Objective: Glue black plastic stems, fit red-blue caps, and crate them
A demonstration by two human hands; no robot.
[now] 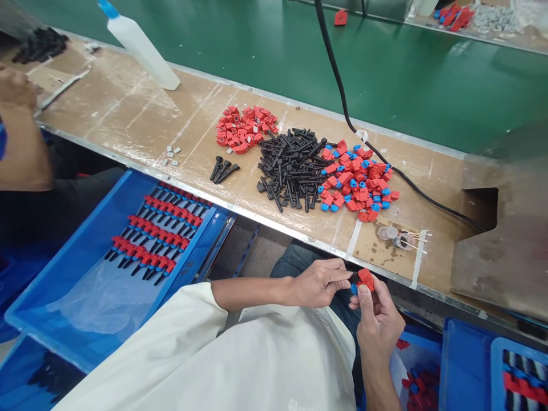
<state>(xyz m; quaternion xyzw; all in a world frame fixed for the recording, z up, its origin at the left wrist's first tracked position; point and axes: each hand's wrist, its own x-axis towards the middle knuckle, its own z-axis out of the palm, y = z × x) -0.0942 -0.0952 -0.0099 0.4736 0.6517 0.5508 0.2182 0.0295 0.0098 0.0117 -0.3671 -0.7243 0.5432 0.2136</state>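
Note:
Just off the bench's front edge, my right hand [379, 311] pinches a red plastic part with a blue end [366, 279] between thumb and fingers. My left hand [323, 281] is closed on a small black part [354, 278], mostly hidden by the fingers, which meets the red part. On the bench beyond lie a pile of red-and-blue parts [359, 180], a heap of black pegs [293, 162] and a pile of red pieces [244, 128]. Several black pegs [223, 170] lie apart from the heap.
Two small cups [402, 241] with cotton swabs stand at the bench's right. A black cable [411, 181] crosses the bench. A white bottle [143, 51] stands at the back left. A blue tray [85, 348] holds rows of assembled parts. Another person's arm [23, 131] is at far left.

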